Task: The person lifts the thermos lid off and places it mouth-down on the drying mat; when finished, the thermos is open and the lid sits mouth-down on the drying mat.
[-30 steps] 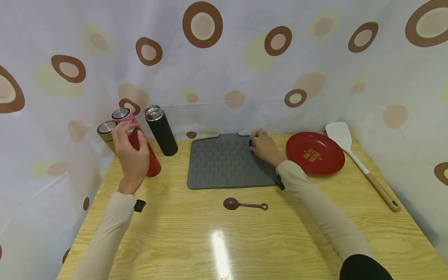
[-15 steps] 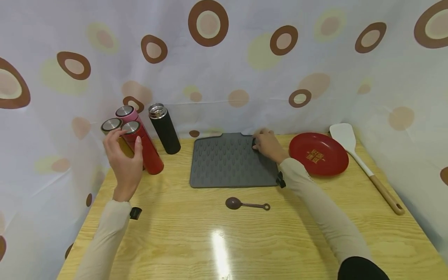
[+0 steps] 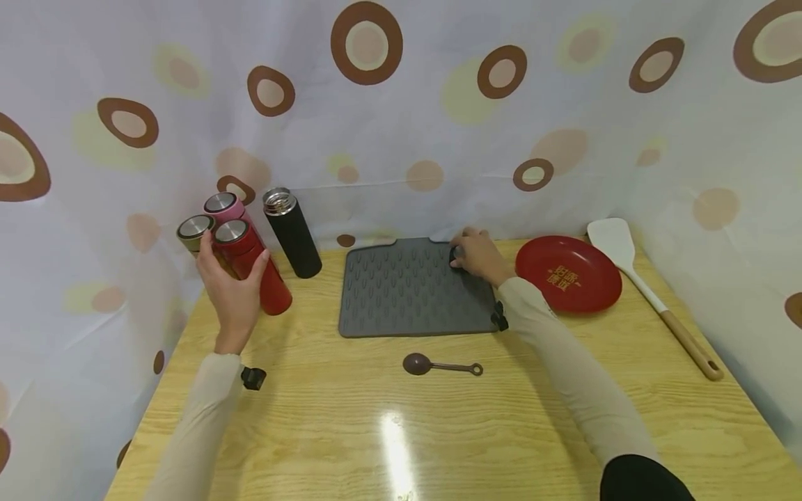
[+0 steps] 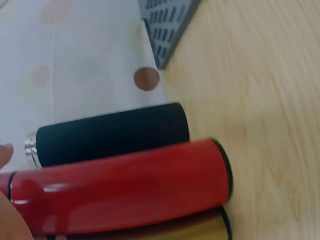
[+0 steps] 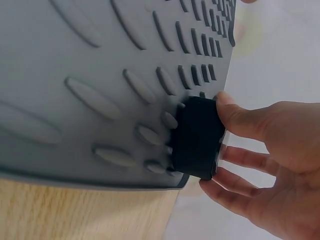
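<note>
A red thermos point(image 3: 268, 278) stands upright with a steel-topped lid. My left hand point(image 3: 233, 296) straddles its upper part, fingers on the left side and thumb on the right. In the left wrist view a fingertip point(image 4: 5, 154) shows a small gap from the red thermos point(image 4: 125, 187). My right hand point(image 3: 481, 256) pinches a small black lid point(image 5: 199, 137) that rests on the grey ridged mat point(image 3: 407, 292), near its back right corner. A black thermos point(image 3: 293, 240) stands lidless behind the red one, its steel mouth bare.
A gold thermos point(image 3: 196, 227) and a pink thermos point(image 3: 222, 203) crowd the red one. A brown spoon point(image 3: 418, 364) lies in front of the mat. On the right are a red plate point(image 3: 567, 289) and a white spatula point(image 3: 610, 243) with a wooden handle. Patterned cloth point(image 3: 438, 139) hangs behind.
My left hand has come down from above the red thermos, shifted left, then moved in around it. My right hand stays at the black lid. The camera has shifted slightly.
</note>
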Available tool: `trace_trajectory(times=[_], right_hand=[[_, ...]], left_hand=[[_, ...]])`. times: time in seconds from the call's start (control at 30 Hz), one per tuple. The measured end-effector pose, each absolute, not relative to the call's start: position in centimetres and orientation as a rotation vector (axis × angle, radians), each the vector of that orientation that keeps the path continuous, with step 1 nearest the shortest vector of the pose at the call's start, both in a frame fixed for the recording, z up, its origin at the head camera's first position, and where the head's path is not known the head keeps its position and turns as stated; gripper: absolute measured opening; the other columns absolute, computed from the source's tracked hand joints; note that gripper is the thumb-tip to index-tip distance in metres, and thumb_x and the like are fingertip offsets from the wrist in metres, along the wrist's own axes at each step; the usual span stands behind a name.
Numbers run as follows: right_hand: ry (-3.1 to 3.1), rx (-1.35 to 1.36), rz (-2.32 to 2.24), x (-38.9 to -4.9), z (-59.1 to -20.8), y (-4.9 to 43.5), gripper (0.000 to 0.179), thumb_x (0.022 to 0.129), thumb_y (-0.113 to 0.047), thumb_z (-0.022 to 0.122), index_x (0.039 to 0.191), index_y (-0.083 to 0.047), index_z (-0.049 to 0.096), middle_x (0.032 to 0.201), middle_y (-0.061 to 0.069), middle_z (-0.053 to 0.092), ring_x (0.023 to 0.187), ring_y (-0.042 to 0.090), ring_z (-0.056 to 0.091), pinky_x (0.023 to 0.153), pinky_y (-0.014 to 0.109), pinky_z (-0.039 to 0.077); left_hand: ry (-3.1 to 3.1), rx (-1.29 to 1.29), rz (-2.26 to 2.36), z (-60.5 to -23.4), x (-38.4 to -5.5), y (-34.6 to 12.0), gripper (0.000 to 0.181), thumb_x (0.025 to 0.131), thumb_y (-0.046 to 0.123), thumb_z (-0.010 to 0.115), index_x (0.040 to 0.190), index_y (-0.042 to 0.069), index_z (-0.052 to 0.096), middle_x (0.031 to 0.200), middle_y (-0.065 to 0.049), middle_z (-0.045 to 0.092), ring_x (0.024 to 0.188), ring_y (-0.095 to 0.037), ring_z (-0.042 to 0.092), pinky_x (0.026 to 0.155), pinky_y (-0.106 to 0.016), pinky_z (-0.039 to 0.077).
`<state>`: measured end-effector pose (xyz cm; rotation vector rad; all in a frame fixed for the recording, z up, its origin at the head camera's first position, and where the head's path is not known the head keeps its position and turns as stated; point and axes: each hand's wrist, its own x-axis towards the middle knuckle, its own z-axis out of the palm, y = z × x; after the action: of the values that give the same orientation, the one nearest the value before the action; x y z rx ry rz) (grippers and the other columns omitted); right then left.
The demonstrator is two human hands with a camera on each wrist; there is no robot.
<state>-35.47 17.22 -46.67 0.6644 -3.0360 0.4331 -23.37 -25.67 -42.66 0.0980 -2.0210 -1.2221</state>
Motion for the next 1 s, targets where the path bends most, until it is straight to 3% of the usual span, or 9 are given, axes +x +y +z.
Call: trace_trajectory(times=[0.17, 0.5, 0.77, 0.9, 1.0], right_hand=[[-3.017, 0.659, 0.456, -35.3, -46.7, 17.3, 0.041, 0.093, -0.014, 0.08, 0.128, 0.005, 0.069, 0.129, 0.025, 0.062, 0.121, 0.041, 0.056, 0.113, 0.059, 0.036], [-3.041, 0.637, 0.464, -35.2, -46.4, 17.3, 0.042, 0.093, -0.015, 0.08, 0.129, 0.004, 0.069, 0.13, 0.025, 0.062, 0.12, 0.04, 0.058, 0.113, 0.057, 0.036], [-3.036, 0.633, 0.361, -34.9, -46.2, 16.4, 0.041, 0.094, -0.014, 0.079, 0.128, 0.006, 0.069, 0.129, 0.025, 0.063, 0.122, 0.041, 0.058, 0.113, 0.058, 0.038], [-3.036, 0.624, 0.262, -34.7, -46.5, 15.9, 0.037, 0.098, -0.013, 0.074, 0.127, 0.007, 0.068, 0.132, 0.027, 0.061, 0.129, 0.048, 0.053, 0.11, 0.058, 0.045], [-3.033, 0.598, 0.172, -34.5, -46.8, 15.7, 0.032, 0.1, -0.013, 0.071, 0.125, 0.006, 0.069, 0.132, 0.026, 0.06, 0.127, 0.051, 0.054, 0.101, 0.056, 0.053]], left_hand=[[-2.016, 0.214, -1.206, -42.5, -23.9, -25.0, 0.087, 0.093, 0.03, 0.081, 0.16, 0.009, 0.029, 0.156, -0.016, 0.039, 0.145, -0.021, 0.041, 0.121, -0.033, 0.038], [-2.045, 0.293, -1.089, -42.5, -24.5, -24.4, 0.078, 0.092, 0.029, 0.08, 0.153, 0.0, 0.041, 0.146, -0.026, 0.044, 0.138, -0.037, 0.043, 0.114, -0.053, 0.041], [-2.044, 0.152, -1.31, -42.9, -23.4, -24.3, 0.075, 0.091, 0.02, 0.081, 0.15, 0.004, 0.036, 0.147, -0.016, 0.046, 0.135, -0.023, 0.049, 0.116, -0.042, 0.045], [-2.035, 0.093, -1.394, -43.1, -23.3, -24.1, 0.075, 0.088, 0.016, 0.083, 0.146, 0.008, 0.036, 0.144, -0.013, 0.053, 0.128, -0.024, 0.056, 0.113, -0.041, 0.048], [-2.08, 0.067, -1.405, -43.4, -23.6, -24.0, 0.078, 0.088, 0.016, 0.085, 0.147, 0.01, 0.034, 0.146, -0.013, 0.052, 0.131, -0.026, 0.055, 0.114, -0.045, 0.047]])
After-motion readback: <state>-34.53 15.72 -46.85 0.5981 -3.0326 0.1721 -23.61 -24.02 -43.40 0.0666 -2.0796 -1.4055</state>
